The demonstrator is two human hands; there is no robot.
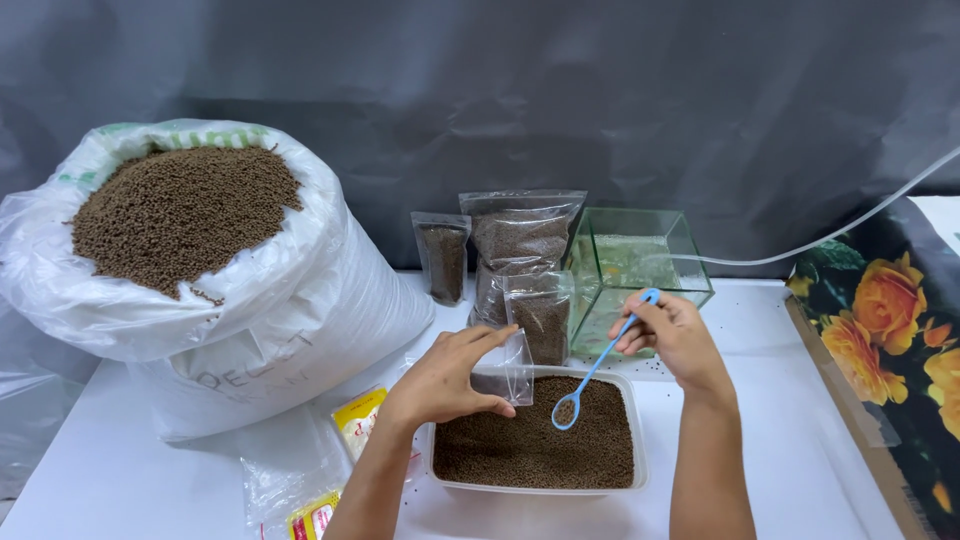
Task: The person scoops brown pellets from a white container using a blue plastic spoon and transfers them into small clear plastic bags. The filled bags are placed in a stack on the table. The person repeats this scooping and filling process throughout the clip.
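Observation:
My left hand [450, 375] pinches a small clear plastic pouch [510, 368] above the left end of a clear plastic tub [637, 420] filled with brown pellets. A light blue spoon [592, 370] is gripped in my right hand [672, 335] by its handle top. Its round bowl, loaded with pellets, hovers just over the pellets in the tub, a little right of the pouch. Both forearms reach in from the bottom edge.
A big white sack [200, 290] of brown pellets stands at the left. Three filled clear pouches [520, 250] and a small glass tank [640, 270] with a clear hose stand behind the tub. Flat packets [320, 490] lie at the front left. A flower-printed board [890, 340] borders the right.

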